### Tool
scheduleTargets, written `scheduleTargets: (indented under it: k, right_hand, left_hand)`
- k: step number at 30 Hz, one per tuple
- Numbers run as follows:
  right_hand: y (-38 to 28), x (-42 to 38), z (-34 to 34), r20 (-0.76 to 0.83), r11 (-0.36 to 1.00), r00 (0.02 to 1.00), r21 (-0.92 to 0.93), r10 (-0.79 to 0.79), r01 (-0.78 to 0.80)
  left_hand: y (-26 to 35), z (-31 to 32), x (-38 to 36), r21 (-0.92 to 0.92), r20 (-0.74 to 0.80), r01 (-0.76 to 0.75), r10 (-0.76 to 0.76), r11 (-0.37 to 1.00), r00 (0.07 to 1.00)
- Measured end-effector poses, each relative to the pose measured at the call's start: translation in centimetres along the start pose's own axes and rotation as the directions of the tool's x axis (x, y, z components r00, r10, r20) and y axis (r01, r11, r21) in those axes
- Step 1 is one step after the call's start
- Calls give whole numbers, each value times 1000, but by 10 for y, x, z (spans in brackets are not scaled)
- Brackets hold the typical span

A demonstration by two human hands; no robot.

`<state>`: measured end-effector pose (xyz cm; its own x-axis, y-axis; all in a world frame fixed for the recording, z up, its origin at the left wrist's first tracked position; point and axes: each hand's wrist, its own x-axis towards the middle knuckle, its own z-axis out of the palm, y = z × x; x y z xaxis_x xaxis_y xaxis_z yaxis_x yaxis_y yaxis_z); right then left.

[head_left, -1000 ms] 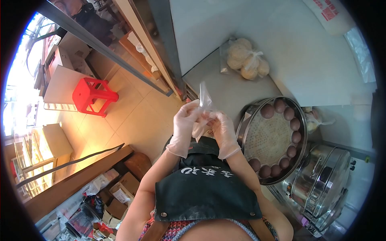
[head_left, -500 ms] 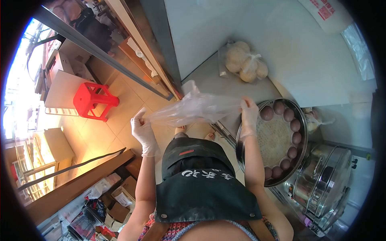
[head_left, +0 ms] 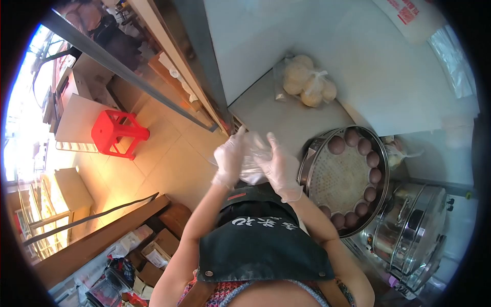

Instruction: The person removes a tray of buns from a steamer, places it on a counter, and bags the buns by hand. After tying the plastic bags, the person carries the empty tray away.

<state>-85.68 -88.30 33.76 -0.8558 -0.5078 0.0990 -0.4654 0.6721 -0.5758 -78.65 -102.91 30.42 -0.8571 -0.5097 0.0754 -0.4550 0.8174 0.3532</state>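
Observation:
My left hand [head_left: 228, 159] and my right hand [head_left: 281, 170], both in thin clear gloves, are close together in front of my apron. Bunched between them is a clear plastic bag [head_left: 252, 173], crumpled and partly hidden by the fingers. Both hands are closed on it, with the right thumb pointing up. Beside my right forearm stands a round metal steamer tray [head_left: 387, 190] with a perforated base. Several purple-brown buns [head_left: 373, 159] line its edge in a curve.
A tied clear bag of pale buns [head_left: 309, 84] sits on the grey counter [head_left: 266, 107] beyond the tray. Stacked metal steamers [head_left: 409, 225] are at the right. A red stool [head_left: 115, 133] stands on the tiled floor, with cardboard boxes [head_left: 153, 263] lower left. Another person [head_left: 110, 33] is at upper left.
My hands have come together from wide apart. The plastic bag, stretched out between them before, is now bunched up and lower, nearer my apron.

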Motion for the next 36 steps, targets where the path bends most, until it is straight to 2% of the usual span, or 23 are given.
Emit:
scheduleTargets:
  k: [1, 2, 4, 6, 7, 8, 10, 12, 14, 15, 16, 17, 19, 20, 22, 24, 27, 28, 30, 31, 34, 35, 36]
  right_hand:
    - [26, 1, -2, -8, 969, 997, -238, -73, 69]
    - [48, 4, -12, 2, 877, 990, -464, -142, 126]
    - [89, 38, -38, 237, 782, 954, -623, 181, 7]
    - [34, 48, -107, 62, 832, 995, -546, -76, 97]
    - [32, 43, -116, -183, 887, 953, -440, -242, 140]
    - [33, 31, -126, -433, 916, 830, -344, -352, 209]
    - [41, 16, -124, -466, 894, 781, -366, -417, 259]
    - [70, 5, -85, -36, 794, 949, -558, -313, 241]
    - [101, -19, -36, 143, 900, 990, -428, -19, 79]
    - [118, -22, -17, 211, 981, 958, -42, 194, -190]
    - [134, -32, -3, 359, 822, 861, 315, 360, -475]
    - [145, -36, 0, 534, 466, 732, 564, 423, -682]
    - [163, -25, -15, 708, -91, 641, 689, 297, -719]
    - [169, -22, -19, 767, -373, 612, 634, 193, -677]
    - [150, -8, -53, 578, -411, 810, 765, 99, -496]
    - [152, 4, -69, 419, -391, 907, 840, 29, -376]
    - [106, 24, -97, 405, 465, 854, 718, 327, -518]
    - [93, 26, -96, 353, 670, 854, 530, 383, -520]
    - [86, 25, -90, 359, 685, 869, 539, 341, -491]
    - [85, 25, -88, 361, 692, 877, 544, 317, -474]
    - [100, 20, -86, 158, 987, 982, 111, 99, -117]
    - [107, 19, -87, 126, 997, 989, -3, 79, -79]
    - [110, 21, -90, 96, 992, 994, -120, 57, -45]
  left_hand:
    - [-16, 26, 6, -10, 142, 65, -63, 998, 988]
    - [-31, 33, 9, -227, -270, -134, 70, 965, 960]
    - [-41, 6, 22, 66, -104, -32, 38, 997, 994]
    - [-14, -60, 27, -313, -45, 137, -159, 940, 986]
    - [-7, -78, 27, -413, -25, 177, -205, 893, 978]
    - [-18, -71, 19, -370, -63, 123, -157, 921, 986]
    - [-45, -49, -3, -281, -144, 8, -51, 960, 988]
    - [-65, -22, -21, -181, -233, -110, 66, 977, 970]
    - [-71, 14, -35, 38, -22, -16, 17, 999, 1000]
    - [-76, 25, -37, -378, 172, 241, -188, 894, 967]
    - [-82, 34, -44, -647, 433, 512, -281, 566, 857]
    - [-87, 41, -45, -704, 669, 702, -230, 106, 707]
    - [-100, 46, -35, -640, 764, 727, -115, -248, 634]
    - [-104, 47, -35, -646, 753, 706, -87, -290, 652]
    - [-101, 33, -30, -722, 679, 648, -66, -244, 731]
    - [-86, -6, -16, -839, 544, 541, -44, -57, 838]
    - [-60, -48, 11, -935, 310, 291, 70, 201, 948]
    - [-49, -50, 15, -863, 253, 151, 154, 483, 955]
    - [-28, -50, 19, -483, 207, -214, 348, 849, 915]
    - [-42, -13, 16, -289, 74, -374, 410, 881, 909]
    - [-42, 15, 38, 44, 352, 8, -23, 999, 936]
    - [-42, 18, 39, -274, 318, 328, -236, 904, 918]
    - [-36, 16, 44, -159, 262, 237, -191, 958, 946]
